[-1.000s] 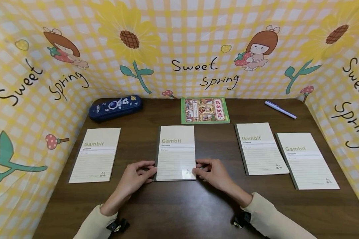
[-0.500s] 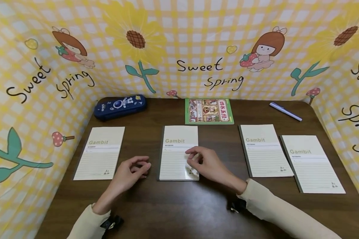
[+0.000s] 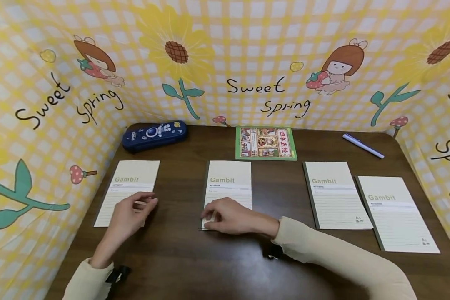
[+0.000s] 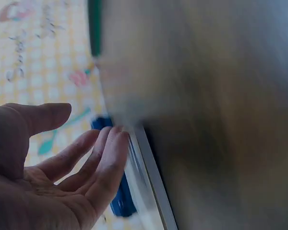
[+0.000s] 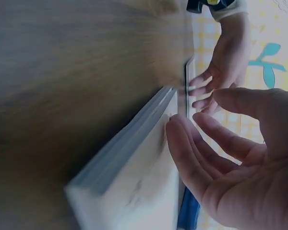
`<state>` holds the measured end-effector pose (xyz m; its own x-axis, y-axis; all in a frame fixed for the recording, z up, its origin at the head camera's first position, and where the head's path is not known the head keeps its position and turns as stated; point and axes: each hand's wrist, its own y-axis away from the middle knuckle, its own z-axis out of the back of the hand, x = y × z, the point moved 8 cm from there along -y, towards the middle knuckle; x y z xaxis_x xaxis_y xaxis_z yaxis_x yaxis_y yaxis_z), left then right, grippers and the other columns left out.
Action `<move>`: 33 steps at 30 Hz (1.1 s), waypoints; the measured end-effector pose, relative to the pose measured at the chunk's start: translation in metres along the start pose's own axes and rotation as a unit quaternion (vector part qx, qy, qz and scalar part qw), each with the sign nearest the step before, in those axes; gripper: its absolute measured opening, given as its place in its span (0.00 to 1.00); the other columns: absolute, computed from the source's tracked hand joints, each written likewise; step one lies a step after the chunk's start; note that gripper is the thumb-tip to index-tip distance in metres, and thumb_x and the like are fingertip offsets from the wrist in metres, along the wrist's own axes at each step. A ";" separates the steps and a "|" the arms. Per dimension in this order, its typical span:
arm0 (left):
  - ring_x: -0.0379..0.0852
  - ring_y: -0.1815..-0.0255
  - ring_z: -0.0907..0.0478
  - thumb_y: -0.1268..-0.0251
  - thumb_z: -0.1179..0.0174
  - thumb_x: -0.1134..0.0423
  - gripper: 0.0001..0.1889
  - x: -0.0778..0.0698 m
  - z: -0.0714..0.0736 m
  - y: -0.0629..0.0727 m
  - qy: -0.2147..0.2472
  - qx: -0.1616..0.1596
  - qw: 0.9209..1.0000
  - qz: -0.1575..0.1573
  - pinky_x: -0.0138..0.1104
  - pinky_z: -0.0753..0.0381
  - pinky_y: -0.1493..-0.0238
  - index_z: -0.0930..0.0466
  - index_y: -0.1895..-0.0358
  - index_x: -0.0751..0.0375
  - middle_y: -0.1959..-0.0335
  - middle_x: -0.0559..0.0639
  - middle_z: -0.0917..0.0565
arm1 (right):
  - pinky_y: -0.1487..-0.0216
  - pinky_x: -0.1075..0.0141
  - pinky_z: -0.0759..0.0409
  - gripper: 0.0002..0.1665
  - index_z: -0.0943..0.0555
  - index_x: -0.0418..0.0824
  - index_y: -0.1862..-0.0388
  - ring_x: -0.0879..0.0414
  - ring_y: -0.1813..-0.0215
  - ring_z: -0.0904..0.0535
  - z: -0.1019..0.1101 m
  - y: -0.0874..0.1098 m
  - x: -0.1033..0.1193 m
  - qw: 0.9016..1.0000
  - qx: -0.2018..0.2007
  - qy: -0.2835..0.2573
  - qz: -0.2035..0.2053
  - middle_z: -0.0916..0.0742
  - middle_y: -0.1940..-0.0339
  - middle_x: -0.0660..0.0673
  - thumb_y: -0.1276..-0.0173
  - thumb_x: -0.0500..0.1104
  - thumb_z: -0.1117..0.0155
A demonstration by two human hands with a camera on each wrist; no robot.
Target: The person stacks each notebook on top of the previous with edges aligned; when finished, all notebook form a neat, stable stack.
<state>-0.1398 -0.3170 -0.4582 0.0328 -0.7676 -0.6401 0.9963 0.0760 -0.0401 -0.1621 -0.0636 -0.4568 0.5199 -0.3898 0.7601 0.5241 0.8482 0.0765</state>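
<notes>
My left hand (image 3: 129,214) hovers over the lower right part of the leftmost cream Gambit notebook (image 3: 136,171), fingers loosely bent with nothing between them. In the left wrist view its thumb and fingertips (image 4: 119,139) stand apart, beside the notebook's pale edge (image 4: 153,179). My right hand (image 3: 230,218) is over the bottom of the middle Gambit notebook (image 3: 230,189), covering part of its lower cover. The right wrist view shows that hand's loosely curved fingers (image 5: 182,143) close to the cover, holding nothing. Layered edges (image 5: 129,134) show along the side of this notebook there.
Two more Gambit notebooks, one nearer (image 3: 397,221) and one farther (image 3: 335,200), lie side by side at right. Along the back are a navy pencil case (image 3: 155,135), a green-bordered book (image 3: 266,143) and a lavender pen (image 3: 363,146). Yellow checked cloth (image 3: 225,41) surrounds the brown table (image 3: 225,266).
Both hands have let go of the middle notebook's sides. The left hand has moved left to the leftmost notebook; the right hand has moved left across the middle cover. The head view has shifted slightly.
</notes>
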 end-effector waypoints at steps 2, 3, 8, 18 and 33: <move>0.53 0.61 0.11 0.26 0.34 0.56 0.17 0.007 0.011 0.000 -0.029 -0.037 0.999 -0.007 0.22 0.20 0.65 0.13 0.45 0.65 0.58 0.61 0.09 | 0.53 0.77 0.21 0.14 0.13 0.40 0.45 0.65 0.59 0.16 -0.005 -0.009 0.007 0.999 0.020 0.023 0.010 0.10 0.52 0.47 0.25 0.44 0.33; 0.56 0.60 0.11 0.26 0.34 0.56 0.17 0.011 0.017 0.000 -0.038 -0.051 0.998 -0.005 0.22 0.20 0.65 0.13 0.46 0.66 0.58 0.62 0.09 | 0.53 0.77 0.22 0.15 0.14 0.40 0.44 0.64 0.58 0.16 -0.007 -0.013 0.010 0.999 0.028 0.034 0.014 0.10 0.51 0.46 0.24 0.45 0.33; 0.67 0.55 0.13 0.27 0.34 0.55 0.18 0.030 0.039 0.010 -0.066 -0.094 0.993 0.015 0.43 0.14 0.61 0.13 0.46 0.66 0.50 0.70 0.12 | 0.51 0.77 0.22 0.17 0.16 0.43 0.40 0.59 0.52 0.15 -0.020 -0.040 0.024 0.994 0.055 0.086 0.043 0.12 0.48 0.46 0.23 0.46 0.35; 0.81 0.32 0.33 0.26 0.36 0.52 0.31 0.063 0.046 0.023 -0.106 -0.058 0.990 0.067 0.71 0.33 0.36 0.25 0.35 0.79 0.33 0.84 0.28 | 0.25 0.67 0.28 0.28 0.25 0.42 0.26 0.56 0.28 0.24 -0.052 -0.084 0.040 0.979 0.105 0.156 0.072 0.20 0.29 0.46 0.21 0.50 0.39; 0.86 0.31 0.37 0.28 0.33 0.49 0.37 0.072 0.042 0.026 -0.162 0.007 0.987 0.022 0.75 0.35 0.37 0.29 0.31 0.80 0.32 0.89 0.33 | 0.14 0.69 0.49 0.49 0.51 0.47 0.12 0.53 0.11 0.49 -0.090 -0.124 0.058 0.948 0.146 0.275 0.063 0.50 0.10 0.50 0.20 0.67 0.49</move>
<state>-0.1078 -0.3973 -0.4733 0.0968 -0.9268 -0.3628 0.9943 0.1064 -0.0064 -0.1366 -0.2239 -0.4807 0.8815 -0.3381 0.3297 0.2667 0.9325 0.2434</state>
